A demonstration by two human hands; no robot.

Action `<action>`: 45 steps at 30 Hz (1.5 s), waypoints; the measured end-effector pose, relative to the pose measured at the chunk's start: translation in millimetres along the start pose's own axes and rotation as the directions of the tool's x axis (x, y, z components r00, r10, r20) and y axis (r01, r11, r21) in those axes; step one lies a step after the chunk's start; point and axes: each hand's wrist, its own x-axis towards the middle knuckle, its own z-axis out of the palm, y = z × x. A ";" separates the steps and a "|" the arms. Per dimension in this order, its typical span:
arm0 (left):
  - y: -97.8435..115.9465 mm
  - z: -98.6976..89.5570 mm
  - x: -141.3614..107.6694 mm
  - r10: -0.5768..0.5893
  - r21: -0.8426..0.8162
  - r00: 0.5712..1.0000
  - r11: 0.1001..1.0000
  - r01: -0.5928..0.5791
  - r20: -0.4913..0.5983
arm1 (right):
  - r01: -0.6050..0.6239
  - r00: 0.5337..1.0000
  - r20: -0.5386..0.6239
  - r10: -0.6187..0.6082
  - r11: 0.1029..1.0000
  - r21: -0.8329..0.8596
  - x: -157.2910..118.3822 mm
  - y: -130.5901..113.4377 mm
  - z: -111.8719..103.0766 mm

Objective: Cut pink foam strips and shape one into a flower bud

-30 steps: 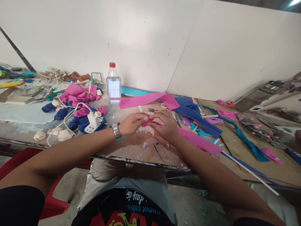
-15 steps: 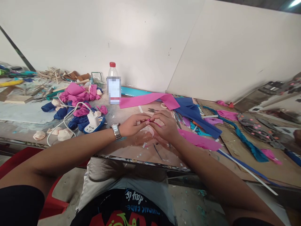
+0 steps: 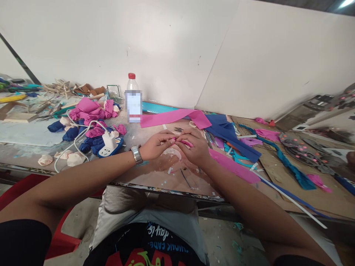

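Note:
Both hands meet over the table's middle, pinching a pink crepe paper strip [image 3: 187, 142]. My left hand [image 3: 158, 146], with a metal watch on the wrist, holds its small rolled end between thumb and fingers. Closed on the same strip just to the right is my right hand [image 3: 194, 147]; part of the strip shows between its fingers. A long pink length [image 3: 233, 166] runs out from under the right wrist across the table. Whether it joins the held piece is hidden by the hand. Small dark metal tools [image 3: 178, 129] lie just behind the fingers.
At left, a white cable and a power strip [image 3: 109, 147] lie among pink, blue and cream paper flowers [image 3: 88, 111]. A red-capped bottle [image 3: 133, 99] stands behind. Flat pink paper [image 3: 172, 117] and blue paper [image 3: 235, 138] lie beyond my hands. Cardboard [image 3: 280, 173] covers the right side.
The fingers have shifted slightly on the strip, and more pink shows between the right fingers. The long pink length under my right wrist has moved a little.

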 end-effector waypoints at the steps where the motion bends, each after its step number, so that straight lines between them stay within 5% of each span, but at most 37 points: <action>1: 0.0 0.0 0.0 -0.005 0.011 1.000 1.000 0.005 -0.009 | 0.006 1.000 0.000 -0.006 1.000 0.007 0.1 -0.5 -0.1; 14: -0.2 0.7 -1.6 -0.061 0.025 0.998 0.998 0.060 0.016 | 0.059 0.996 0.061 -0.060 0.998 0.017 -0.2 1.9 0.2; 20: -0.2 3.7 -2.3 -0.146 -0.102 0.982 0.986 0.135 -0.117 | 0.058 0.996 0.061 -0.059 0.998 0.016 -0.1 2.8 1.3; 31: -6.5 2.8 1.4 -0.180 -0.348 0.971 0.930 0.116 -0.158 | -0.107 0.993 0.052 0.107 0.994 -0.007 -4.2 2.0 1.2; 45: -6.0 2.5 -0.5 -0.146 -0.281 0.980 0.954 0.102 -0.138 | -0.070 0.996 0.063 0.070 0.998 0.003 -3.9 2.2 3.1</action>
